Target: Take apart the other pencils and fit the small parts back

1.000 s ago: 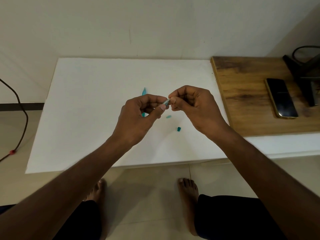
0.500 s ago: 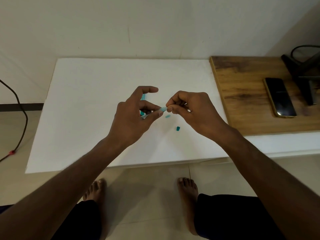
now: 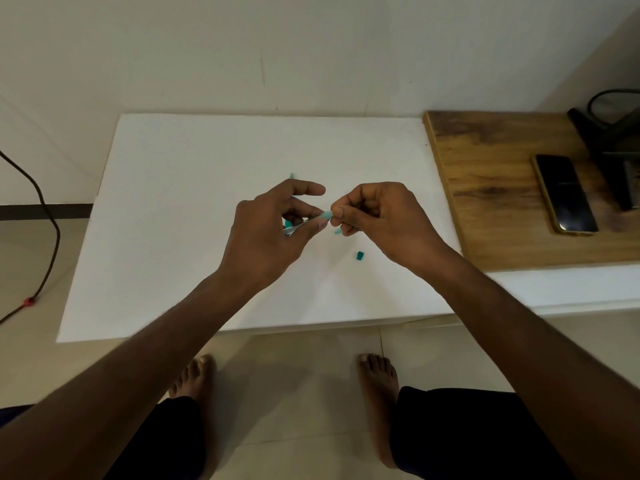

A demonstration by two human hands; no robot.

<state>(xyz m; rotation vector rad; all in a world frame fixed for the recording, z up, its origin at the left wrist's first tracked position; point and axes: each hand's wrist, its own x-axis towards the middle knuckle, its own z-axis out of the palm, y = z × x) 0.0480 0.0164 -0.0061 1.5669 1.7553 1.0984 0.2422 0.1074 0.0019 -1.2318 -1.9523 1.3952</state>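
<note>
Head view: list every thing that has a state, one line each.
Thin teal and silver strip: held above the table, pinched at both ends.
Left hand: pinches the strip, forefinger raised.
Right hand: pinches the strip's end.
Small teal block: lies loose on the white table.
Black phone: flat on the wooden board, screen dark.

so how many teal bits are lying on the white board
3 for sure: one below the right hand, one at its fingers, one beyond the left hand, which may hide more.
</note>
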